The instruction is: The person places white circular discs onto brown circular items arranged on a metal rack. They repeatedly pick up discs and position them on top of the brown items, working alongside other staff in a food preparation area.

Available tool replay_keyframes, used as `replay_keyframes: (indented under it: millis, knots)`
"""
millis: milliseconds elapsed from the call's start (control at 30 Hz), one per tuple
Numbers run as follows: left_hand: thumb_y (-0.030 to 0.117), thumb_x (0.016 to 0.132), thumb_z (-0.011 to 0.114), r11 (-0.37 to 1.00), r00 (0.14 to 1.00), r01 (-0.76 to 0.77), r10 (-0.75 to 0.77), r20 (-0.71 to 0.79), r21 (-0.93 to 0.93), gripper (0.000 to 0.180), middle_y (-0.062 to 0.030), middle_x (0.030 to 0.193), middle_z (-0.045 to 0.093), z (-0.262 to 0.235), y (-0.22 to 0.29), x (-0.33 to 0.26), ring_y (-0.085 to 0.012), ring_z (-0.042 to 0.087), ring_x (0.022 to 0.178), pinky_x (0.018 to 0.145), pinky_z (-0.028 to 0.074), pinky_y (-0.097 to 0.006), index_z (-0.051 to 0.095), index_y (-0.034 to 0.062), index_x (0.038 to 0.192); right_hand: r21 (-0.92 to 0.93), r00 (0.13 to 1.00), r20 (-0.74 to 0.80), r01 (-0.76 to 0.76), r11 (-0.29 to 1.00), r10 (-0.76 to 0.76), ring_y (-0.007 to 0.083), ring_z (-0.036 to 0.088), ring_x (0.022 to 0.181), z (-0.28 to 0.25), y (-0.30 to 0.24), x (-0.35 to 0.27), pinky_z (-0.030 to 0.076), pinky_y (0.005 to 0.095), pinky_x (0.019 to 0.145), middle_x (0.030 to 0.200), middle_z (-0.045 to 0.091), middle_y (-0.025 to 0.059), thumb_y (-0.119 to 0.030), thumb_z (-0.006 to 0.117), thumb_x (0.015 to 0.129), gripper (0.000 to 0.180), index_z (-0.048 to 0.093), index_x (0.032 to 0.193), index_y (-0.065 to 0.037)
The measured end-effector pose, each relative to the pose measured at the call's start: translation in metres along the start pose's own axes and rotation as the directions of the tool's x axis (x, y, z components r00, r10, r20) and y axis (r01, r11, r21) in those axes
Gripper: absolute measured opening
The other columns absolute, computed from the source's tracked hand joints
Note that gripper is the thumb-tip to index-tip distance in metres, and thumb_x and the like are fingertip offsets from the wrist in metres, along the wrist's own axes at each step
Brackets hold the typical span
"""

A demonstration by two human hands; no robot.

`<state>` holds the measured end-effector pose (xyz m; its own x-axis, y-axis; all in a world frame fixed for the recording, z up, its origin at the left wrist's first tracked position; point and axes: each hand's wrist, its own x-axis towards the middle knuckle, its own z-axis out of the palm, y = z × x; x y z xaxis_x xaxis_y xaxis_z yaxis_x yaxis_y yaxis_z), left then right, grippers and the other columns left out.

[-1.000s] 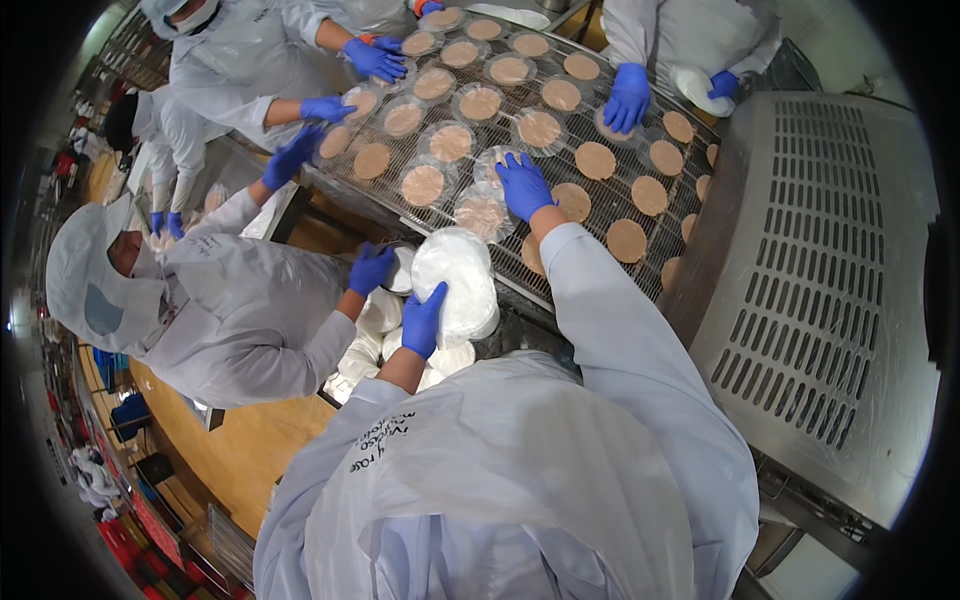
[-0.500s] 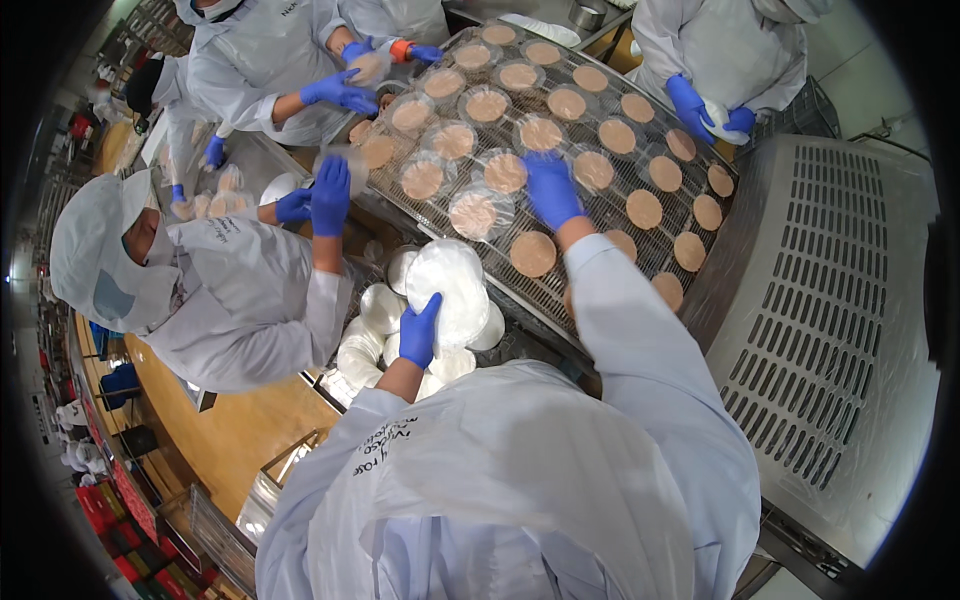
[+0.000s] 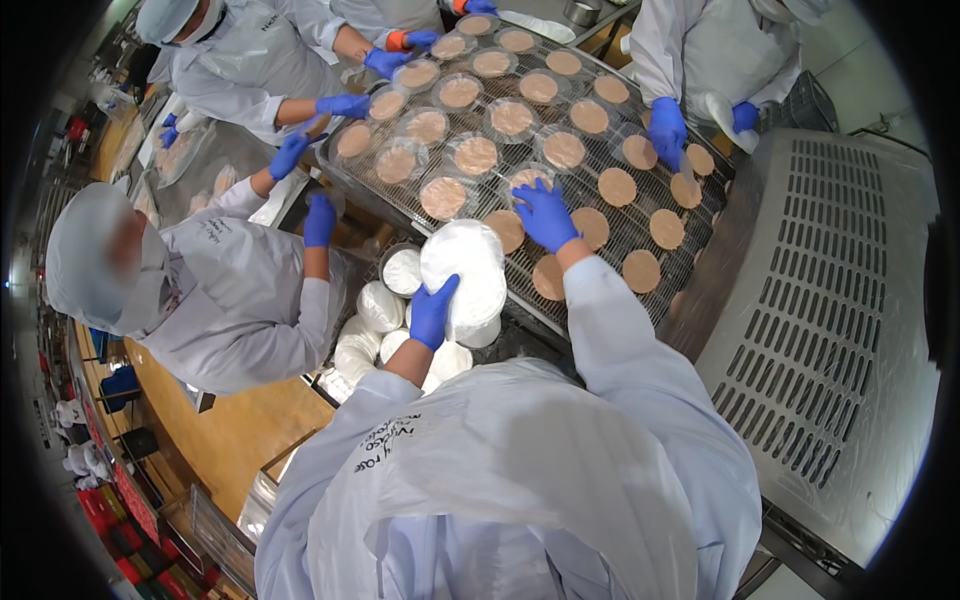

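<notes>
The wire-mesh metal conveyor [image 3: 628, 240] carries rows of flat tan discs, many with round clear film. Just off its near edge, the blue-gloved left hand [image 3: 434, 314] grasps a thick stack of round white film sheets [image 3: 474, 268]. Over the conveyor, the blue-gloved right hand [image 3: 546, 217] has its fingers at a film-topped tan disc [image 3: 528, 179]; whether they pinch the film cannot be told. Right of the conveyor stands a slotted grey metal housing [image 3: 725, 320].
</notes>
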<state>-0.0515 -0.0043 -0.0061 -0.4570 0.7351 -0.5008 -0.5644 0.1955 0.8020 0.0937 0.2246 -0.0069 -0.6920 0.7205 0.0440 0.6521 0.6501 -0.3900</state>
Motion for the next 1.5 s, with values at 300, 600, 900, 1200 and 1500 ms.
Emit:
replay_keyframes:
  millis: [300,600,900,1200,1500]
  knots:
    - [0.021,0.083,0.065,0.986,0.999,-0.006,0.013,-0.036,0.169,0.049,-0.0124,0.109,0.060,0.046,-0.010,0.017,-0.0201,0.060,0.094,0.079,0.050,-0.030,0.049,-0.0059,0.121,0.789,0.972,-0.144,0.000,0.614,0.184,0.0164,0.062,0.079,-0.003,0.023,-0.023,0.049,0.0310,0.073,0.093,0.067,0.0116,-0.015,0.062,0.081,0.028,0.063,0.106,-0.003]
    - [0.020,0.083,0.064,0.998,0.999,0.035,-0.037,0.033,0.054,0.052,-0.0132,0.114,0.057,0.035,-0.017,-0.001,-0.0210,0.058,0.099,0.084,0.048,-0.031,0.045,-0.0056,0.125,-0.157,0.805,-0.591,-0.182,0.971,0.055,0.0327,0.061,0.093,-0.021,0.156,0.014,0.048,0.0401,0.081,0.102,0.063,0.0184,-0.013,0.050,0.085,0.023,0.063,0.102,-0.007]
    - [0.021,0.083,0.065,0.994,0.998,0.060,-0.057,-0.033,0.091,0.052,-0.0132,0.113,0.058,0.014,-0.018,0.001,-0.0215,0.059,0.097,0.082,0.049,-0.032,0.046,-0.0052,0.124,0.297,0.951,-0.262,-0.079,0.952,0.161,0.0322,0.061,0.091,0.026,0.041,-0.046,0.047,0.0416,0.079,0.100,0.062,0.0185,-0.010,0.049,0.086,0.021,0.061,0.102,-0.007]
    - [0.016,0.083,0.065,0.997,0.997,0.073,-0.073,-0.038,-0.013,0.042,-0.0105,0.108,0.061,0.016,-0.035,0.000,-0.0190,0.061,0.092,0.079,0.050,-0.030,0.052,-0.0027,0.118,0.167,0.752,-0.540,-0.344,0.924,0.378,0.0344,0.061,0.083,-0.067,0.150,-0.031,0.048,0.0401,0.075,0.094,0.064,0.0187,-0.012,0.050,0.084,0.022,0.062,0.102,-0.007]
    - [0.017,0.082,0.066,0.997,0.994,0.072,-0.071,-0.079,-0.001,0.044,-0.0100,0.108,0.061,0.028,-0.029,0.001,-0.0181,0.060,0.092,0.080,0.048,-0.030,0.051,-0.0037,0.119,0.331,0.939,-0.025,-0.316,0.889,0.343,0.0338,0.059,0.098,-0.029,0.041,-0.037,0.047,0.0411,0.084,0.105,0.063,0.0151,-0.022,0.054,0.084,0.024,0.064,0.100,-0.008]
